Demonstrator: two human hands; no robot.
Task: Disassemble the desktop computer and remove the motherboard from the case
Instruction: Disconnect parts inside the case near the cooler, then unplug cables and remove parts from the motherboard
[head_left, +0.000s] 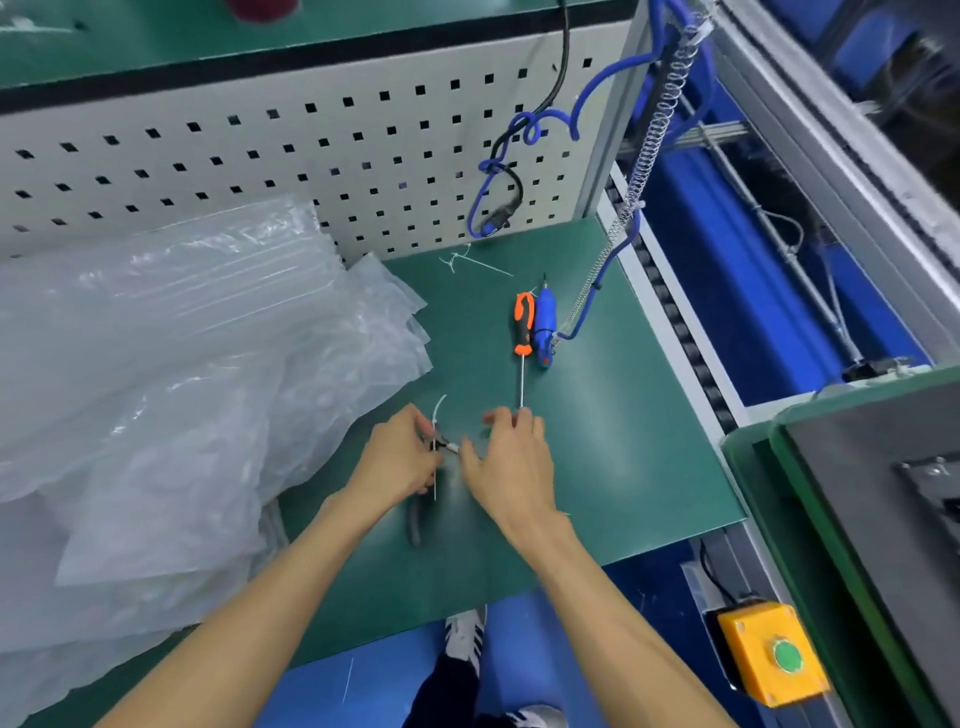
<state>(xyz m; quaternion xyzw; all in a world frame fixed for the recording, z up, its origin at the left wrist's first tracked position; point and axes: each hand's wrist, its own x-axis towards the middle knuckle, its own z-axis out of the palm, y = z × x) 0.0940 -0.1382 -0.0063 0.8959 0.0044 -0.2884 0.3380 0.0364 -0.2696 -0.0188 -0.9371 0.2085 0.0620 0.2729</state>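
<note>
Green mat (597, 457) on the bench, and right on it an orange-and-black screwdriver (524, 325) next to a blue power driver (543, 327). Behind the mat there's a pale grey pegboard (260, 156) dotted with square black holes, blue cable (550, 124) looped across it. Yellow box (769, 654) with a green button off the mat's right corner. Blue floor (545, 654).

a: what's the bench (597, 441) like?
b: green mat top, pale edging, white pegboard (260, 156) standing along its back.
a: and under it?
b: blue floor (550, 623), evenly lit.
a: to the right?
b: grey metal rail (831, 156) running back, a yellow box (769, 652) with a green button.
</note>
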